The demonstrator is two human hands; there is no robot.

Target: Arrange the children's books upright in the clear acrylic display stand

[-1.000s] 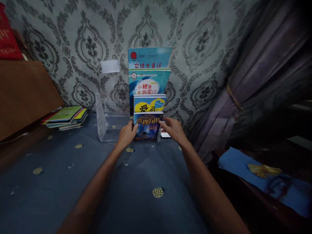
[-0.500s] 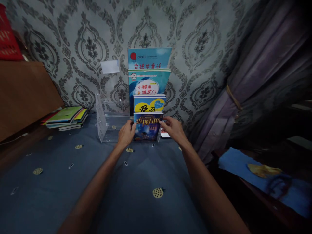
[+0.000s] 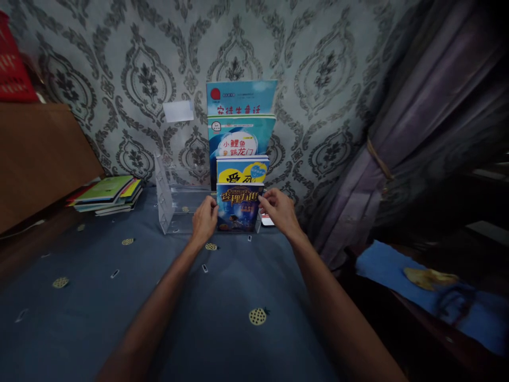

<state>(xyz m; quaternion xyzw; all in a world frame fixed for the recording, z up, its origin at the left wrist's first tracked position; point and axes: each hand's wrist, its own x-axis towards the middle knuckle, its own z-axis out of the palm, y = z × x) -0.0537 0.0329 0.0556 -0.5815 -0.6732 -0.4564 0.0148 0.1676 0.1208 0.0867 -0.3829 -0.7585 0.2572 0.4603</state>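
A dark blue book point(image 3: 237, 208) with gold title lettering stands upright in the front tier of a clear stepped rack point(image 3: 164, 199). My left hand point(image 3: 204, 217) is closed at the book's left edge, its fingertips partly hidden. At the right edge, my right hand point(image 3: 279, 210) pinches the same book near its upper corner. Behind it rise a blue and yellow book point(image 3: 242, 168), a teal book point(image 3: 242, 135) with a white circle, and, tallest, a light blue book point(image 3: 242, 96) with red lettering. The rack's left half shows the wall through it.
Several thin books lie in a stack point(image 3: 107, 193) to the left, beside a brown wooden cabinet point(image 3: 43, 159) with a red bag point(image 3: 14, 69) on it. A white label point(image 3: 178, 111) sits above the rack's left side. A purple curtain point(image 3: 369, 154) hangs at the right near a blue cloth point(image 3: 385, 262).
The dark blue book's cover lettering is sharper now. Both hands stay at its edges, the left slightly lower on it. The view has shifted slightly.
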